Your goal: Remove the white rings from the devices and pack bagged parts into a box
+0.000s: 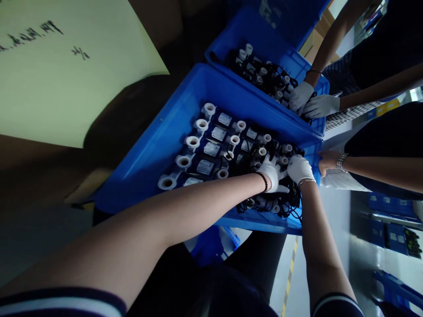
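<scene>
A blue plastic crate in front of me holds rows of dark blue devices with white labels and round white pipe fittings. Black cables lie bunched at the crate's right end. My left hand, in a white glove, reaches over these devices with its fingers spread; no held object shows in it. Just right of it, my right hand, also gloved, is curled down among devices and cables near the crate's right wall. Its fingertips are hidden, so I cannot make out what they grip.
Behind stands a second blue crate with similar devices, where a co-worker's gloved hands reach in. Another person's bare hand is at my crate's right edge. A pale yellow sheet with handwriting fills the upper left.
</scene>
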### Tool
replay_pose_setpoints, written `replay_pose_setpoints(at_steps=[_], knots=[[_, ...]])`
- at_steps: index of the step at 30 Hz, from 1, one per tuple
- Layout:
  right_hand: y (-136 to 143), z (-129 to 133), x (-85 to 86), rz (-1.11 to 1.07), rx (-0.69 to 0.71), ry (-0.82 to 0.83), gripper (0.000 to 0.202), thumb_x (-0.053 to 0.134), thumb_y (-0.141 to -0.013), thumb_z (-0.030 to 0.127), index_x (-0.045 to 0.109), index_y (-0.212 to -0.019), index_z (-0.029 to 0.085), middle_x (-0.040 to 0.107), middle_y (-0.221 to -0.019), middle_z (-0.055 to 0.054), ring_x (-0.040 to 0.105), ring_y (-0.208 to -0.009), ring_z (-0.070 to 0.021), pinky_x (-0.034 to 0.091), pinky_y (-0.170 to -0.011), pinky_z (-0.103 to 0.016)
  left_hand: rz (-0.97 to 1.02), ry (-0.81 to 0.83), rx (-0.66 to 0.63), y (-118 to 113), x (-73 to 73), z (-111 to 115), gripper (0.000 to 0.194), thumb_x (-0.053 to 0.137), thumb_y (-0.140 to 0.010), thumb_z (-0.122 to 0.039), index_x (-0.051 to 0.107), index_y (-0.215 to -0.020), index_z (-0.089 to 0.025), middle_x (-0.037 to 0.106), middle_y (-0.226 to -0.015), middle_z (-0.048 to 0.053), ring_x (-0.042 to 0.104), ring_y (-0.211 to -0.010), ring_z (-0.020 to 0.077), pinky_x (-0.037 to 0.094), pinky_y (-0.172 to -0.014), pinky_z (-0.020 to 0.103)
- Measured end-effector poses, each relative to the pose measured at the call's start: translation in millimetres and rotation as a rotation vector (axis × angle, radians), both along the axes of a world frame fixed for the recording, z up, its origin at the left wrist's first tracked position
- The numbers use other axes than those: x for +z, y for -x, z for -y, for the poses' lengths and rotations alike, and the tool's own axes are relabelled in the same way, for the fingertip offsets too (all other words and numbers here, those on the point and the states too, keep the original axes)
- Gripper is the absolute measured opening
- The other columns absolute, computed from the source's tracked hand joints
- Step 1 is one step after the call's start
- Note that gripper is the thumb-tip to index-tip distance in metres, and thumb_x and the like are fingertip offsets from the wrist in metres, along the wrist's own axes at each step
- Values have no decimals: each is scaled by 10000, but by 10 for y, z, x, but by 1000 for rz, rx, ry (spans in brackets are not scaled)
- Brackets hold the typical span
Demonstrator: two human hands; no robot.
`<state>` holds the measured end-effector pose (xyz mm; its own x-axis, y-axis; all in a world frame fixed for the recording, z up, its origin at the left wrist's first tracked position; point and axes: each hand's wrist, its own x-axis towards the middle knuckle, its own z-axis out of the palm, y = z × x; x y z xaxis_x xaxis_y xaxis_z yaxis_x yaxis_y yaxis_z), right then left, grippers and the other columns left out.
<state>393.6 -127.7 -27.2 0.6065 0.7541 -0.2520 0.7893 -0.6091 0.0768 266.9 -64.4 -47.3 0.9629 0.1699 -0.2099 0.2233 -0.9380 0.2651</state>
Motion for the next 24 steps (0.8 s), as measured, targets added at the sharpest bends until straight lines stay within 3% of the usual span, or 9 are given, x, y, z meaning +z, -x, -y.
replay_pose_setpoints(at_steps=[3,6,9,13,15,18,20,24], knots=[[-2,5,-4,-3,52,-21,458,500,-819,200,635,-1254,247,549,-1348,-106,621,-1072,-292,515,-897,-409,6,15,7,-1,-4,0,747,441,-794,-746,456,-1443,-378,582,-1360,98,271,-1380,427,102,-1104,647],[4,2,-2,8,28,4,378,460,-855,219,696,-1151,219,592,-1278,-120,629,-1046,-292,518,-886,-405,41,65,32,-2,-9,1,773,513,-775,-714,432,-1461,-368,601,-1337,103,282,-1372,433,84,-1111,644],[8,-5,3,21,33,-1,474,486,-829,206,620,-1282,240,571,-1310,-117,627,-1050,-286,519,-879,-400,41,68,29,3,2,0,779,523,-775,-703,417,-1470,-368,596,-1347,102,276,-1380,428,80,-1114,640],[19,3,18,17,32,55,390,464,-865,254,676,-1191,227,579,-1301,-104,626,-1050,-275,515,-888,-384,-27,-2,-8,14,57,-5,743,442,-817,-709,431,-1466,-349,543,-1407,115,251,-1401,419,94,-1114,636],[33,12,36,49,57,23,475,474,-874,281,579,-1333,222,548,-1343,-121,620,-1049,-277,521,-873,-388,-60,-10,-21,18,91,-5,719,430,-831,-697,450,-1456,-343,517,-1434,119,245,-1407,415,103,-1111,637],[63,-6,61,60,246,-12,570,461,-898,267,420,-1467,292,516,-1399,-97,591,-1106,-276,516,-873,-373,-83,-11,-23,23,126,1,692,437,-835,-689,505,-1421,-328,479,-1471,118,223,-1420,412,93,-1119,628],[84,-50,50,48,301,38,469,402,-930,233,525,-1380,283,593,-1301,-98,611,-1077,-269,516,-855,-360,-67,-18,-16,30,124,3,677,448,-830,-690,548,-1387,-319,469,-1482,110,211,-1426,409,74,-1128,614],[124,-136,-69,81,223,116,368,361,-926,152,631,-1176,161,675,-1094,-154,665,-972,-281,526,-795,-373,-14,-11,0,45,49,-14,705,476,-808,-697,592,-1352,-263,497,-1454,131,241,-1409,412,60,-1138,600]])
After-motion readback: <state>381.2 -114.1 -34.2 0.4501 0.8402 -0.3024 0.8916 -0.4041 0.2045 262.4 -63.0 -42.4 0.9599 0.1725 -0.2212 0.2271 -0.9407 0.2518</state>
